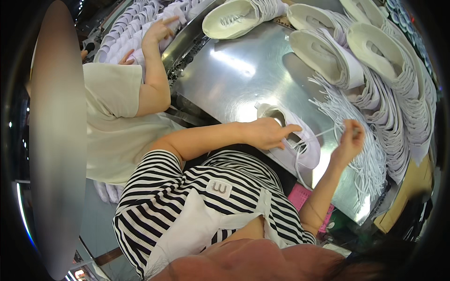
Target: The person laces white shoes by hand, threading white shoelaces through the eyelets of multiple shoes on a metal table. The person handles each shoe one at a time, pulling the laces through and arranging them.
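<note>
A white shoe upper (309,155) lies on the metal table in front of me, its toe pointing to the near right. A white shoelace (323,133) is threaded partly through its eyelets, and one loose end hangs over the near side. My left hand (266,133) grips the upper's near edge, its index finger stretched across the opening and the other fingers curled. To the right of the upper, my right hand (352,140) is raised with fingers pinched together on the lace, which runs taut between hand and upper. The fingertips on the lace are partly blurred.
A pile of loose white laces (363,159) spreads right of my work. Nested stacks of white uppers (389,61) line the right and far edges of the metal table (211,79). At left, a co-worker's hand (158,32) reaches over rows of uppers (124,40). A pink basket (298,195) is below.
</note>
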{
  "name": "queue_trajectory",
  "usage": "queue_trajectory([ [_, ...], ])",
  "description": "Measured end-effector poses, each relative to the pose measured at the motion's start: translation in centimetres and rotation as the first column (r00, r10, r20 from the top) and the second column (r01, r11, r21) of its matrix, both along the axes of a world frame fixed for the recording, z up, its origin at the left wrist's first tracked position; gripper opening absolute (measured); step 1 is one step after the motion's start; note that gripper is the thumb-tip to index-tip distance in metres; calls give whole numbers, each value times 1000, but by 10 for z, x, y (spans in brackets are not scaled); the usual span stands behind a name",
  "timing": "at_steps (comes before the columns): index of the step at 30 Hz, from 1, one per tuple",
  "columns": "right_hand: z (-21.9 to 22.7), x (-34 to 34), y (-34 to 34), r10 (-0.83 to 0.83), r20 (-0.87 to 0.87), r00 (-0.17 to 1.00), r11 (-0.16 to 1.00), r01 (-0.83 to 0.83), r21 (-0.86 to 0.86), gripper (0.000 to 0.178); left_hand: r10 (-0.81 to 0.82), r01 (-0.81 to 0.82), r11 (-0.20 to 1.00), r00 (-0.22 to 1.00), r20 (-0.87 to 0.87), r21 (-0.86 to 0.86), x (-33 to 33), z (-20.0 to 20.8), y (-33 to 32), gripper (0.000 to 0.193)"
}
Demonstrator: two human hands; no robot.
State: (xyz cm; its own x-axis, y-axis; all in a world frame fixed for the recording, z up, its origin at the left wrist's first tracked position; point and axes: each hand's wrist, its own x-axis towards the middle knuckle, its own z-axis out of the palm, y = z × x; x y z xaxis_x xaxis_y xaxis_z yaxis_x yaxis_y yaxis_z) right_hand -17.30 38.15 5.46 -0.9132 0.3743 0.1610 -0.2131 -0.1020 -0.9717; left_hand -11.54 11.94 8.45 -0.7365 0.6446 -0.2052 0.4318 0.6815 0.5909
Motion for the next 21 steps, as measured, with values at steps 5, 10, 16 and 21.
queue_trajectory([
  [5, -26, 52, -50, 361, 252, 898, 915, -393, 90, 15, 385, -365, 857, 923, 18, 365, -4, -43, 2, 76],
  [10, -14, 51, -50, 493, 232, 838, 865, -500, -33, 15, 422, -416, 886, 906, 16, 207, 0, -22, 5, 55],
  [16, 2, 49, -50, 676, 242, 696, 735, -612, -292, 19, 401, -368, 901, 909, -115, 230, 5, -23, 10, 51],
  [21, 17, 46, -46, 666, 281, 691, 746, -620, -242, 18, 388, -339, 880, 917, -90, 333, 3, -24, 3, 45],
])
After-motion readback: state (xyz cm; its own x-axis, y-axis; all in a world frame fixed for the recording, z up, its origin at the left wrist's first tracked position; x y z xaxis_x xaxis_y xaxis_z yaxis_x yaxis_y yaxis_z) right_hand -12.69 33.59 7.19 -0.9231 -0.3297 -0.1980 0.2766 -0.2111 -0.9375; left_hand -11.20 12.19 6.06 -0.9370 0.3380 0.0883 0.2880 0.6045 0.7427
